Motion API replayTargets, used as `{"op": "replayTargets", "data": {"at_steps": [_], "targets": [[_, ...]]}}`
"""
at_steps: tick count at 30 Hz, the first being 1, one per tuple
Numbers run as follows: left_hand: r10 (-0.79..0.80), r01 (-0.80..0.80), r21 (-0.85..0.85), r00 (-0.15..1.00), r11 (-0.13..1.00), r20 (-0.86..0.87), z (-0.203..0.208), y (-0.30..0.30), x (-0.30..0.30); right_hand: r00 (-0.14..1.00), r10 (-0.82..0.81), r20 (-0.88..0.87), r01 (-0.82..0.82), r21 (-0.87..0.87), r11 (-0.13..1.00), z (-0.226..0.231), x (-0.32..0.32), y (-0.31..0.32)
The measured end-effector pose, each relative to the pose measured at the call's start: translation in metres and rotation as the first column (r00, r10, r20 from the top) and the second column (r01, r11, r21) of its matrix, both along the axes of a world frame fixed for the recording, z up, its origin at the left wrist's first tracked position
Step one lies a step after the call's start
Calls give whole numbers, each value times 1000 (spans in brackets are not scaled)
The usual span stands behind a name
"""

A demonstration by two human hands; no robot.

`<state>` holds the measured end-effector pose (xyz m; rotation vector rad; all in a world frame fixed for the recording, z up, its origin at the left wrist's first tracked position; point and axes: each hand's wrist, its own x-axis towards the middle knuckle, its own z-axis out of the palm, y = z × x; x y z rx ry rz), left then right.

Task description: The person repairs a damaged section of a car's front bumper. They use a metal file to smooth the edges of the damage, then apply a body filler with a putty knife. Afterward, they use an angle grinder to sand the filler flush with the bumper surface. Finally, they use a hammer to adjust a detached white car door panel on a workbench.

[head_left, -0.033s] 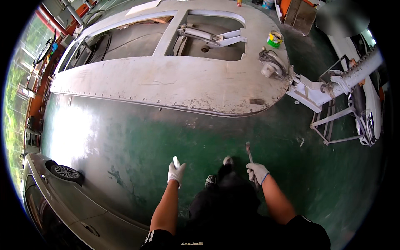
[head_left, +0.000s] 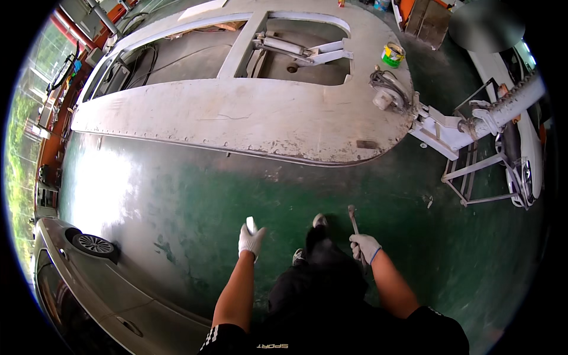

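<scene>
My left hand (head_left: 251,241), in a white knit glove, is closed around a small white object (head_left: 251,225) whose end sticks out past the fingers. Its kind is hidden by the grip. My right hand (head_left: 365,245), gloved too, grips a slim metal tool (head_left: 354,220) by its handle. The tool points away from me, and its small blunt head does not show clearly enough to name. Both hands are held apart, one on each side of my legs, over the green floor.
Ahead lies a large, low, white platform (head_left: 177,115) with wide openings. On its right end stand a yellow-green bucket (head_left: 393,54) and a corded power tool (head_left: 386,97); a dark block (head_left: 367,144) lies near its edge. A white metal arm (head_left: 441,133) adjoins it. A grey car (head_left: 118,290) is at left.
My feet have shifted slightly, the front shoe moving a little forward and left. The left hand and its white object have tilted slightly. Both hands keep their hold.
</scene>
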<state>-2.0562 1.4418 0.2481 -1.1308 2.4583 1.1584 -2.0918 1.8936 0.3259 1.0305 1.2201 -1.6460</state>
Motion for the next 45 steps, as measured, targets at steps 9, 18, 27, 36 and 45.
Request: {"op": "replayTargets", "data": {"at_steps": [9,18,27,36,45], "targets": [[-737,827,-362,554,431,388,64,56,-374,997,34,73,-42,119,992,-80,-98,-38],[-863,936,-317,283,153,419,-81,69,-532,924,335,-182,-200,519,831,-36,-217,-84],[-804,647,-557,592,521,-63,-167,-6,-522,932,277,-234,-110,545,831,-89,-341,-188],[-797,635,-549,595,544,-103,-173,-10,-520,834,457,-310,-188,618,763,-168,-386,-242],[-781,618,-528,606,583,-151,-169,-10,-523,803,435,-409,-163,551,818,-164,-398,-253]]}}
